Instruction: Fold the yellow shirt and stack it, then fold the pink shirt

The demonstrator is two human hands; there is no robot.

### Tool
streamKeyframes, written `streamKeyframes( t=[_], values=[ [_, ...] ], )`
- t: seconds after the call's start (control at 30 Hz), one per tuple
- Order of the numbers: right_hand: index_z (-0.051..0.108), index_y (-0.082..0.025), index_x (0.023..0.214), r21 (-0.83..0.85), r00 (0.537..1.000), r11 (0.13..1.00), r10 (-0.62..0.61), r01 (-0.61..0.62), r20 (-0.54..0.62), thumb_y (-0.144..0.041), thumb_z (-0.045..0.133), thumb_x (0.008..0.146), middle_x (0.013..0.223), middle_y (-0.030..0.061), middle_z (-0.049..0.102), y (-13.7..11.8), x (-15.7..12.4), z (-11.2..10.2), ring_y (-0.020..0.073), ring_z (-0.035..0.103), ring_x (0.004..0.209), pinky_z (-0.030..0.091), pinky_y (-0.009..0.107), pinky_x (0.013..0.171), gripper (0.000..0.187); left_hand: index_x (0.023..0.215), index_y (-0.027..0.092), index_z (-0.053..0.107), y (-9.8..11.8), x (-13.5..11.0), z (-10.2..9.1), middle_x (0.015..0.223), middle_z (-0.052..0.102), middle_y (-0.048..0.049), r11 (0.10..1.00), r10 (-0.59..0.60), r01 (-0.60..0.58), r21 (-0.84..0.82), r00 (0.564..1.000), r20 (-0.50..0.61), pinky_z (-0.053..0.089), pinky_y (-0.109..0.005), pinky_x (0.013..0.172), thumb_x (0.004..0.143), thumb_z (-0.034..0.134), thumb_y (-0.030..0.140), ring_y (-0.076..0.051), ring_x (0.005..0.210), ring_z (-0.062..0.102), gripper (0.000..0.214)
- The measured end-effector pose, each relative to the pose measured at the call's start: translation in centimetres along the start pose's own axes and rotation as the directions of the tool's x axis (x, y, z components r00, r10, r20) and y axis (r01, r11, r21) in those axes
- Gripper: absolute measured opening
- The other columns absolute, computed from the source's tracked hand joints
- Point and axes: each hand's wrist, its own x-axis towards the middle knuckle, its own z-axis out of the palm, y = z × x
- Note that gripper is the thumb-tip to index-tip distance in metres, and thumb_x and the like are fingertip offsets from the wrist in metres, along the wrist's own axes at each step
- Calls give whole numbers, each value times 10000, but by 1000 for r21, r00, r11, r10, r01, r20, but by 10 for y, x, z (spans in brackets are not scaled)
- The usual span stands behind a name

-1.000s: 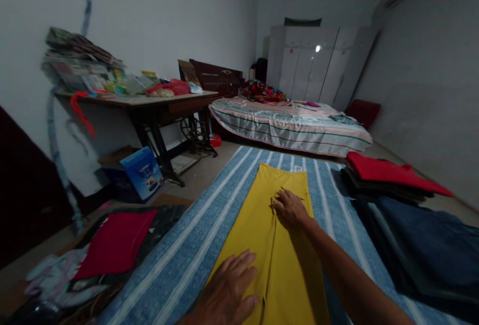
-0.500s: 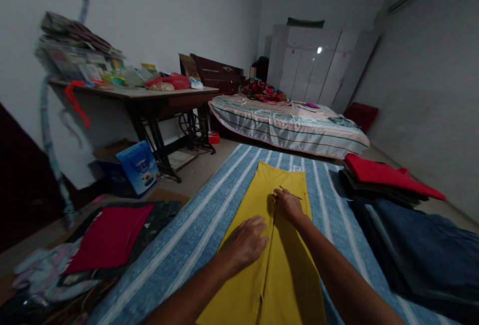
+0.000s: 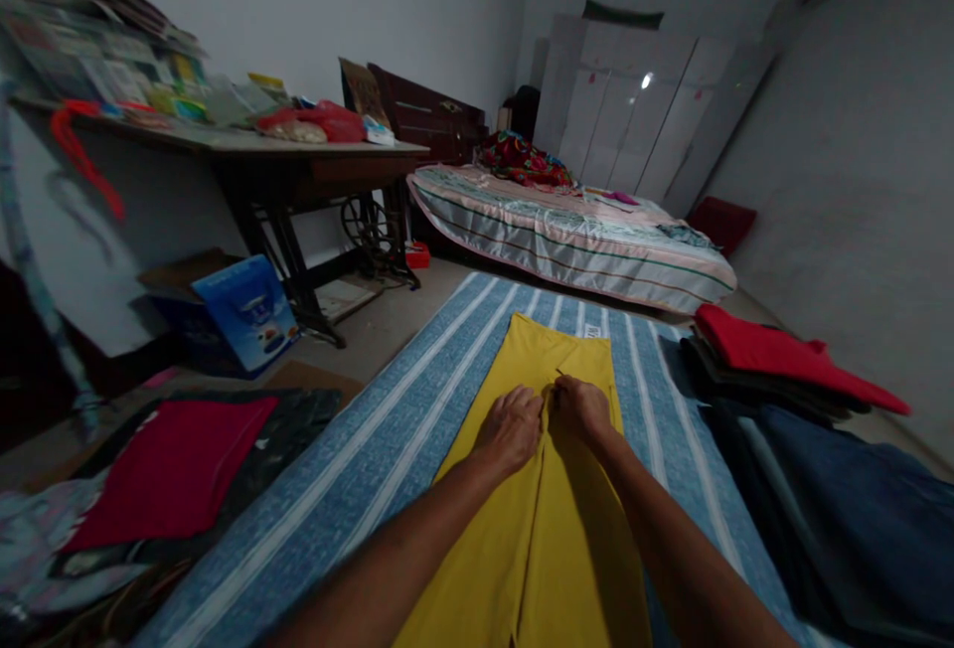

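Note:
A pair of yellow trousers (image 3: 484, 529) lies lengthwise on a blue cloth with white stripes (image 3: 388, 419), a white tag (image 3: 592, 331) at the far end. My left hand (image 3: 514, 424) is on the trousers, its fingers closed on the fabric beside the central slit. Just to its right, my right hand (image 3: 585, 409) is closed, fingertips at a small raised fold. A thin dark stick-like tool (image 3: 561, 372) pokes out past the right fingers. Most of it is hidden in the hand, so I cannot make out its exact kind.
Folded dark clothes (image 3: 842, 499) and a red garment (image 3: 790, 355) are stacked on the right. Left of the striped cloth lie a crimson cloth (image 3: 175, 469) and a blue box (image 3: 245, 315). Behind stand a sewing-machine table (image 3: 298, 146) and a bed (image 3: 596, 241).
My left hand has moved forward and right, up to my right hand, and its fingers have closed on the fabric. My right hand stays nearly in place; less of the thin tool shows.

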Motion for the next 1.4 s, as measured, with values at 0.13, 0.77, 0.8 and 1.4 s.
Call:
streamKeyframes(
  t=[0.13, 0.77, 0.8, 1.4],
  values=[
    [641, -291, 1166, 25, 1000, 1000, 7, -7, 0, -252, 415, 906, 1025, 40, 730, 6, 2, 5, 194, 672, 938, 427, 243, 711, 347, 1174, 201, 548, 0, -4, 3, 1321, 535, -101, 1000, 6, -7, 28, 1000, 3, 342, -417, 1078, 915, 420, 253, -242, 1284, 428, 293],
    [700, -226, 954, 150, 998, 988, -22, 31, -60, -277, 405, 903, 914, 42, 724, 13, 2, 14, 180, 652, 834, 383, 236, 655, 304, 1369, 248, 444, -1, -4, 11, 1465, 428, -100, 1000, -9, 9, -17, 999, 50, 234, -483, 1119, 942, 353, 317, -268, 1383, 318, 442],
    [703, -228, 948, 156, 998, 987, -20, 29, -61, -276, 409, 900, 917, 38, 725, 14, 2, 14, 176, 651, 834, 383, 232, 653, 302, 1370, 248, 444, -2, -3, 12, 1467, 424, -103, 1000, -6, 7, -13, 999, 54, 235, -487, 1116, 946, 346, 321, -272, 1382, 318, 441],
    [736, -249, 891, 339, 999, 940, 36, -27, -19, -407, 443, 917, 917, 21, 696, 15, -2, 13, 151, 627, 822, 373, 231, 642, 334, 1253, 262, 539, -3, -3, 11, 1438, 438, -126, 997, 64, -66, 51, 998, 30, 275, -530, 1074, 924, 449, 352, -311, 1354, 347, 353]
  ],
)
